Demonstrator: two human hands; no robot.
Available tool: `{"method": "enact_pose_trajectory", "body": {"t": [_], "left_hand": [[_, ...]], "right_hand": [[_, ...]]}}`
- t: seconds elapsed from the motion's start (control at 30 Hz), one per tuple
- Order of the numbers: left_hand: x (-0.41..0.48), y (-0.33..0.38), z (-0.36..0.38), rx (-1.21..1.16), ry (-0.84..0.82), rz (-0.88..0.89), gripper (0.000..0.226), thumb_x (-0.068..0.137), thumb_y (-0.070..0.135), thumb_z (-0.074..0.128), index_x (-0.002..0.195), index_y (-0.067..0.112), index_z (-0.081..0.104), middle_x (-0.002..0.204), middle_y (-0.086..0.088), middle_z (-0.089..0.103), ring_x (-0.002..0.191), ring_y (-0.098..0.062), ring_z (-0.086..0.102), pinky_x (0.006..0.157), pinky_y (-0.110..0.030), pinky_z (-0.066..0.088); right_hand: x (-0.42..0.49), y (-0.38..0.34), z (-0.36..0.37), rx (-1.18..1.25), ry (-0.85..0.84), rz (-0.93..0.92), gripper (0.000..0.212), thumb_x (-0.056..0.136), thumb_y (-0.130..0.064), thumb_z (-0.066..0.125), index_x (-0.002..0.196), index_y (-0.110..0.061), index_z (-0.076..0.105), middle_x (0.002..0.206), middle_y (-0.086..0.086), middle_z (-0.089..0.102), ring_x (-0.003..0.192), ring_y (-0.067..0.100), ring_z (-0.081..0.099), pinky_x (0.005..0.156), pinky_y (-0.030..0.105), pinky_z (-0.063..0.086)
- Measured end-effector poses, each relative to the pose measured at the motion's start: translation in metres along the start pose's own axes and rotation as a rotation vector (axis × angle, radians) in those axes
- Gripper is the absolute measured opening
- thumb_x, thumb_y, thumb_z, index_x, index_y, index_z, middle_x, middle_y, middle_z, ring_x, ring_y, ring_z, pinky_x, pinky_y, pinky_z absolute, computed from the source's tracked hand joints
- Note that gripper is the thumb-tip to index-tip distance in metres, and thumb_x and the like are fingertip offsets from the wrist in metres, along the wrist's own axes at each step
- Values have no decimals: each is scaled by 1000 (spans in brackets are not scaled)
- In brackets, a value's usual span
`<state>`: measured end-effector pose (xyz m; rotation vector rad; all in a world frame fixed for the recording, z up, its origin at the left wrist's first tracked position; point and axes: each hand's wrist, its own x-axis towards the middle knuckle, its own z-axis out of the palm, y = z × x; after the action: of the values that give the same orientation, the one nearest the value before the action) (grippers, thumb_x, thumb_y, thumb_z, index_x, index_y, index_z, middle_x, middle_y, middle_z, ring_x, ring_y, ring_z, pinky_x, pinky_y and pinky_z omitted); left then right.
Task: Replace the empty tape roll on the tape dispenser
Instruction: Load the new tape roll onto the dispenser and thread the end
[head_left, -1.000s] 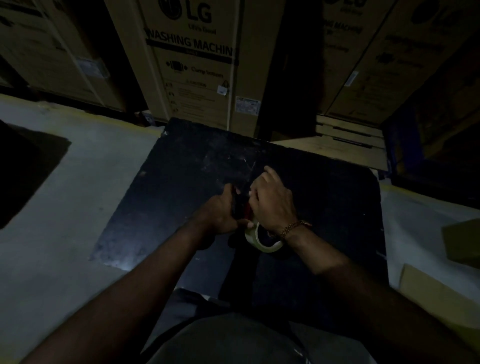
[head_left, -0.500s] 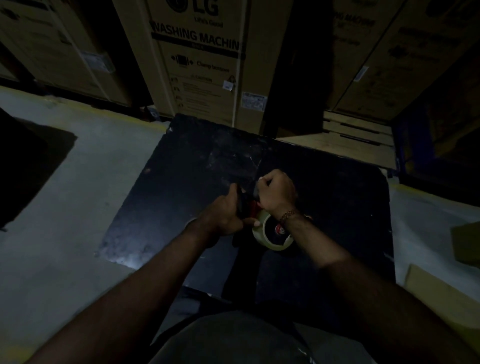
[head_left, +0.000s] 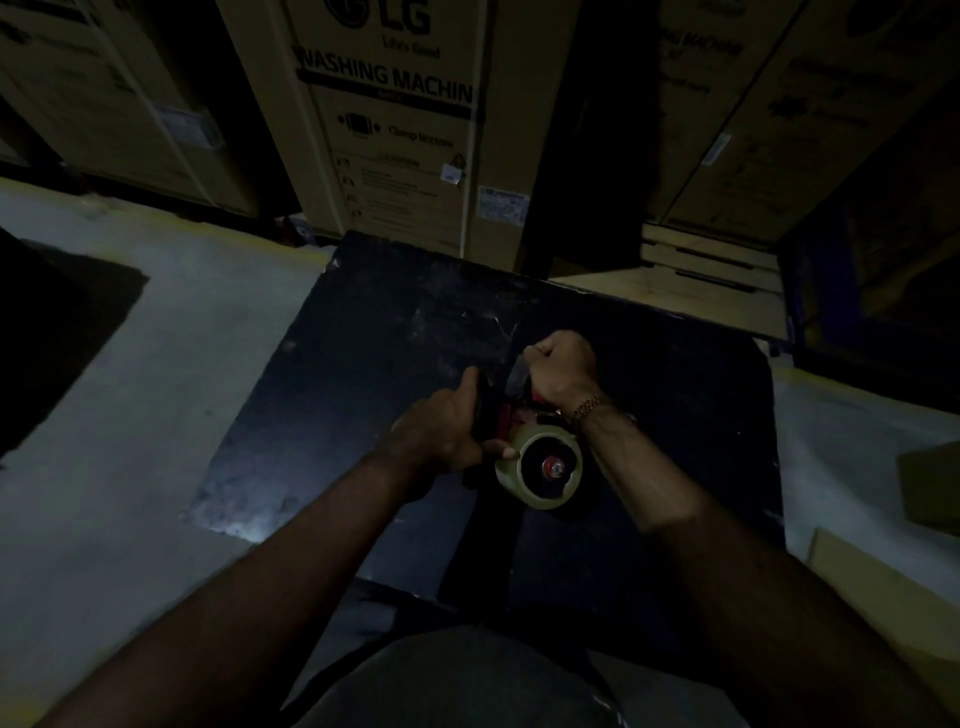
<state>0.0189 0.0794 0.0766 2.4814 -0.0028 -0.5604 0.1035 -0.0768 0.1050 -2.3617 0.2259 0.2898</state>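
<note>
Left hand (head_left: 441, 431) is clenched around the dark handle of the tape dispenser (head_left: 501, 410), thumb reaching toward the roll. Right hand (head_left: 561, 371) is fisted at the dispenser's front end, apparently pinching something there; too dark to tell if it's the tape's free end. A tape roll (head_left: 540, 470) already sits on the red hub, so mounting looks done, and its thin winding makes it hard to say whether it's the new one. My read: threading the tape through the front remains. All of it is held over a black board (head_left: 363, 389) on the floor, cardboard boxes (head_left: 395, 130) behind.
</note>
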Motion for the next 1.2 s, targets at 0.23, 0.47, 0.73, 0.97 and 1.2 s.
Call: {"method": "enact_pose_trajectory", "body": {"t": [0.23, 0.47, 0.73, 0.97, 1.2], "left_hand": [[-11, 4, 10, 28, 32, 43, 90, 72, 74, 74, 134, 28, 29, 110, -2, 70, 101, -27, 69, 79, -36, 47], [-13, 5, 1, 76, 31, 66, 88, 74, 71, 74, 135, 26, 30, 109, -6, 68, 100, -30, 68, 79, -38, 51], [-14, 11, -3, 135, 60, 78, 93, 80, 69, 71, 148, 27, 24, 123, -11, 67, 112, -35, 67, 82, -38, 46], [-15, 7, 5, 133, 67, 107, 91, 79, 76, 64, 148, 30, 26, 115, -8, 71, 105, -33, 69, 83, -42, 52], [-15, 7, 5, 126, 76, 130, 89, 79, 76, 66, 146, 33, 28, 110, -4, 73, 102, -31, 71, 78, -38, 50]], "right_hand": [[6, 8, -3, 78, 28, 49, 33, 90, -10, 61, 58, -1, 62, 63, 10, 53, 60, 20, 53, 59, 28, 41], [8, 14, -1, 259, 124, 207, 29, 93, -9, 58, 67, 1, 66, 65, 3, 56, 59, 13, 52, 47, 24, 37], [21, 19, 2, 626, 213, 407, 28, 87, -3, 54, 61, -8, 62, 73, 8, 66, 76, 26, 70, 72, 38, 61], [15, 20, -5, 856, 231, 514, 19, 95, 2, 49, 81, -3, 61, 75, 7, 61, 63, 15, 61, 60, 34, 57], [14, 23, -11, 880, 121, 513, 12, 93, -4, 52, 86, -6, 62, 84, 7, 64, 67, 15, 63, 77, 37, 58]]}}
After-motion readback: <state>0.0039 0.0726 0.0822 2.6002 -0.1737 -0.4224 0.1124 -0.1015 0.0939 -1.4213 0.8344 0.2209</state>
